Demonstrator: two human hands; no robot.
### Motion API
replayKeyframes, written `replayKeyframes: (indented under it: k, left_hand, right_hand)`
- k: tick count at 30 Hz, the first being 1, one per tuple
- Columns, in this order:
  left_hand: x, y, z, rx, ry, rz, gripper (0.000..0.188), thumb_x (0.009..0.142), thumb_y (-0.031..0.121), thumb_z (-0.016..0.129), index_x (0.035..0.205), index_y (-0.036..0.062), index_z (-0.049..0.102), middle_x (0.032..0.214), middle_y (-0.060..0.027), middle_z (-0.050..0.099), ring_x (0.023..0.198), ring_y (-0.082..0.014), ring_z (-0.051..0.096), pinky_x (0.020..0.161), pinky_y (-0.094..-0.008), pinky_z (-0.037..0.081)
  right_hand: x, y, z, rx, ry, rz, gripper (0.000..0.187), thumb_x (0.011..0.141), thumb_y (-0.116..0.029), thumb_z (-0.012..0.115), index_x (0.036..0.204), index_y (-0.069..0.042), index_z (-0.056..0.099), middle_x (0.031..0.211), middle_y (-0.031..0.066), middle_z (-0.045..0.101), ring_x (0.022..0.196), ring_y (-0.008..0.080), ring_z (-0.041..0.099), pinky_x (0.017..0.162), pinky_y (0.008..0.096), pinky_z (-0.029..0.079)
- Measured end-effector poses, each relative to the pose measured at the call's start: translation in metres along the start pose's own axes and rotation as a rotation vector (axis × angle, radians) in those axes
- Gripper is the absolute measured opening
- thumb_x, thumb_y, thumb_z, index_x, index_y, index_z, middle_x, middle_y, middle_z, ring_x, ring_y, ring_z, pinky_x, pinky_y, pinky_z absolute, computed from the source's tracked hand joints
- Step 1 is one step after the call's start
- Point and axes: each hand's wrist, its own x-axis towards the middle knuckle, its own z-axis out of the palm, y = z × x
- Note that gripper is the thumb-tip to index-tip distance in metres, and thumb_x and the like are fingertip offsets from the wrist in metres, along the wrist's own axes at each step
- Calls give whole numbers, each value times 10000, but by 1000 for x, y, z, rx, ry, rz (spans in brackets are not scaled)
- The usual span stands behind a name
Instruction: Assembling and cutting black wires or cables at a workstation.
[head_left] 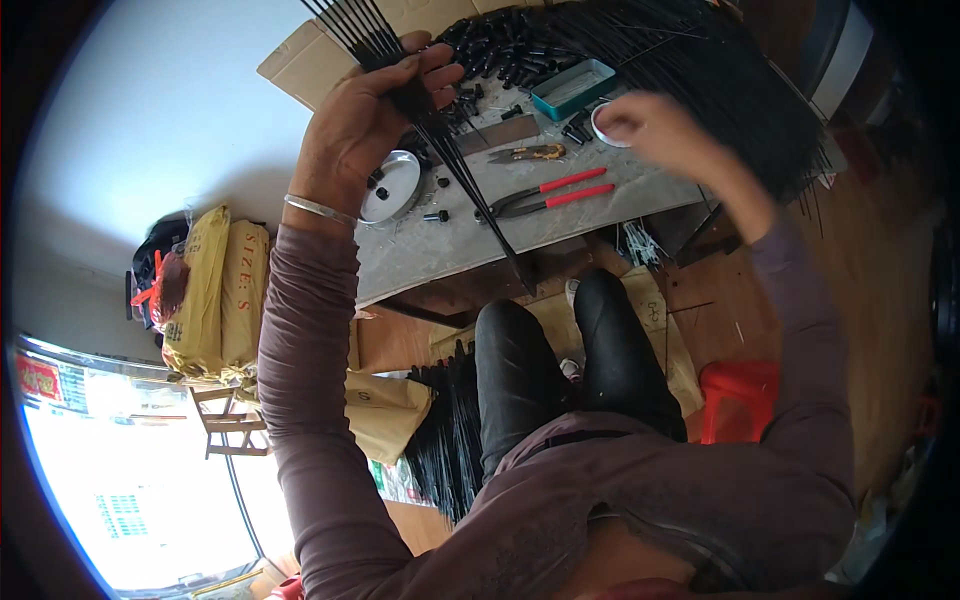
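Note:
My left hand (pixel 385 95), raised over the left of the table, grips a bundle of thin black rods (pixel 465 180), with the thumb across them. The rods slant from the top edge down past the table's front edge. At the right, my right hand (pixel 650 128) is smeared by motion, its fingertips over a small round white dish (pixel 606 126); whether they hold anything is hidden. Between the hands lie red-handled pliers (pixel 550 197) and small yellow-handled snips (pixel 530 153). A round white tray (pixel 392 190) with small black parts sits beneath my left wrist.
Black fittings (pixel 500 45) are piled at the back, near a teal tin (pixel 575 90). A large heap of black rods (pixel 730 90) covers the table's right side. More rods (pixel 450 430) stand beside my left leg. A red stool (pixel 738 395) is at the right.

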Motion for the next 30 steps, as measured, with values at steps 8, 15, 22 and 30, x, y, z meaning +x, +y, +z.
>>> replayKeyframes:
  k: [8,15,22,30]
  left_hand:
    - [-30,12,2,-18,-67,13,340,951,49,457,1265,-80,443,1186,-238,578,1083,-342,601,916,-423,529]
    - [-44,4,-3,-23,-166,-15,374,956,104,485,1284,-69,436,1204,-214,576,1128,-342,576,959,-437,502]
    - [-46,-7,11,-166,-231,-34,275,952,81,484,1180,-67,529,1097,-221,629,1026,-331,633,895,-439,533]
    - [-68,-9,22,-113,-265,-39,250,943,72,490,1135,-73,558,1025,-205,658,985,-318,649,874,-431,540]
  right_hand:
    - [-21,-19,125,-277,7,-222,332,830,-180,647,1143,-87,588,1131,81,570,1104,262,497,918,420,344]
    - [-36,0,62,-608,-78,56,306,822,-126,649,1119,-74,598,1109,79,585,1078,246,512,936,408,333]
    - [20,-48,31,109,275,-172,411,774,-115,697,1160,-63,566,1249,75,569,1166,256,519,919,370,417]
    - [86,-97,71,961,-388,-109,250,821,-210,683,1003,-40,654,892,54,696,874,175,656,755,320,487]
